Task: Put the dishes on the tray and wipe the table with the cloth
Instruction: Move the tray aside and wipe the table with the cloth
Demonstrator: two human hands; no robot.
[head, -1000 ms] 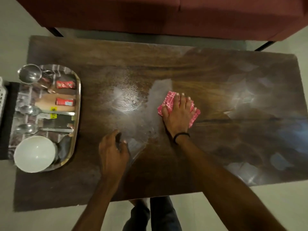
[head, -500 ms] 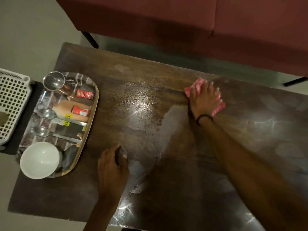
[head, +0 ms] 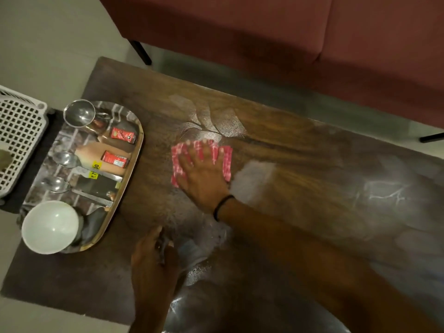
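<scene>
A red-and-white checked cloth [head: 178,162] lies flat on the dark wooden table [head: 307,150], just right of the tray. My right hand [head: 204,174] presses down on it with fingers spread, a black band on the wrist. My left hand [head: 153,258] rests on the table near the front edge, fingers bent, with nothing clearly in it. The oval tray [head: 138,150] at the table's left end carries a white bowl [head: 50,227], a steel cup [head: 79,112], two spoons [head: 64,159] and two small red packets [head: 122,135].
Wet, shiny streaks cover the table's middle and right. A dark red sofa [head: 264,32] runs along the far side, its black leg [head: 141,52] near the table's far-left corner. A white perforated basket [head: 16,140] stands left of the tray.
My right hand has swept the cloth from the far middle of the table leftward and nearer, ending close to the tray. My left hand has stayed planted near the front edge.
</scene>
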